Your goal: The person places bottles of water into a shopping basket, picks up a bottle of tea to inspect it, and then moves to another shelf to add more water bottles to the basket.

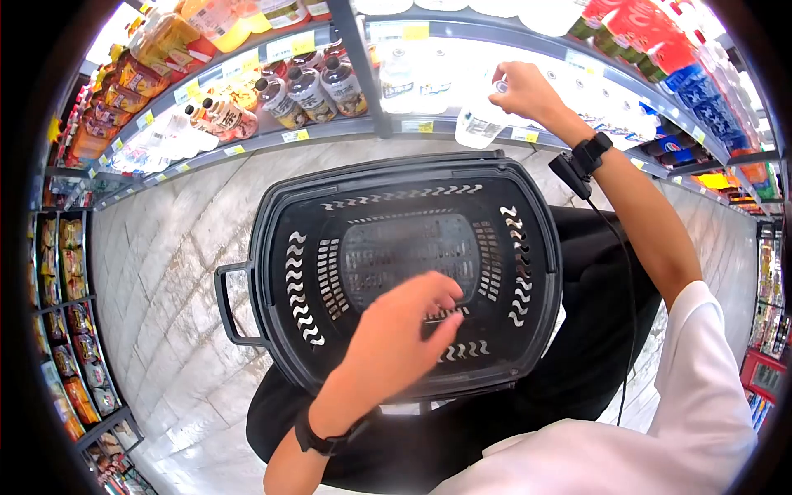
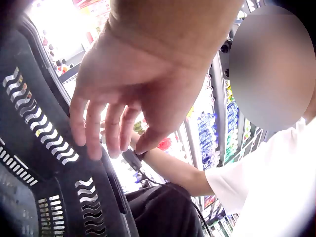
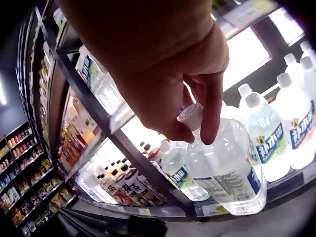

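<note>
My right hand point(image 1: 528, 91) pinches the white cap of a clear plastic drink bottle point(image 3: 229, 168) at the front edge of the bottom shelf. The bottle tilts, its lower end toward me, with a blue and white label on its side. Similar bottles point(image 3: 266, 138) stand beside and behind it on the shelf. Over the black shopping basket point(image 1: 285, 214), my left hand point(image 1: 400, 338) hovers with relaxed, slightly bent fingers and holds nothing. In the left wrist view its fingers point(image 2: 94, 133) hang down in front of the basket's rim. No goods show inside the basket.
Dark-labelled tea bottles point(image 1: 305, 95) stand left of the shelf's upright post point(image 1: 363, 66). Blue-wrapped packs point(image 1: 701, 99) sit at the right. Grey floor point(image 1: 165, 247) stretches left of the basket, toward a rack of snack bags point(image 1: 74, 322). A cable point(image 1: 631, 313) hangs from the right wrist.
</note>
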Demonstrator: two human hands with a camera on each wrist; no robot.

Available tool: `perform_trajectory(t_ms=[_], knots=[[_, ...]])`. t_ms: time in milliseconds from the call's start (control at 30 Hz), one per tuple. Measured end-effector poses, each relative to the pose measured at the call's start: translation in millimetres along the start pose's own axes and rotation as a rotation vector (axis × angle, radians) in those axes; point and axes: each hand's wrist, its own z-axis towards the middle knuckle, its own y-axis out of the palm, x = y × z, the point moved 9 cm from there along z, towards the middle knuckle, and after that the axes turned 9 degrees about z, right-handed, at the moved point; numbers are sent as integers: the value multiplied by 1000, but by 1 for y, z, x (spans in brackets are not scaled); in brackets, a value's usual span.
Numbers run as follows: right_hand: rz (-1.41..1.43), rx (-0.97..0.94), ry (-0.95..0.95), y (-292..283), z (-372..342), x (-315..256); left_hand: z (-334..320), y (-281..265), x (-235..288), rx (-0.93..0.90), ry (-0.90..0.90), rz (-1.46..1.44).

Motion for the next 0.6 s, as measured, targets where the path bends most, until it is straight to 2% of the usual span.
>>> perform_trajectory(t_ms=[100,133,200,333,367,400,467,500,533,600], knots=[[16,43,-122,-25,-12,-40,3,-15,-9,90,-119,-160],[15,52,-125,-35,-15,-56,3,-16,-11,93,-113,-153],[41,81,-115,-56,-20,-82,1,-30,-13,250,-57,-94],[-33,248,-227,-101,-29,-136,4,-45,-12,363,22,13],[-91,311,-317,-113,-35,-158,6,-48,-11,361,26,45],[-87,312,-322,-118,-39,-173,7,-51,-10,366,24,48],[20,318,-214,-135,-49,-201,5,-68,-2,510,63,57],[-132,127,-93,-141,-52,-223,6,-72,-4,499,46,63],[-127,123,-96,-154,-57,-244,8,-75,-5,502,40,65],[-78,-79,32,-148,-65,-259,4,-89,-2,635,110,100]])
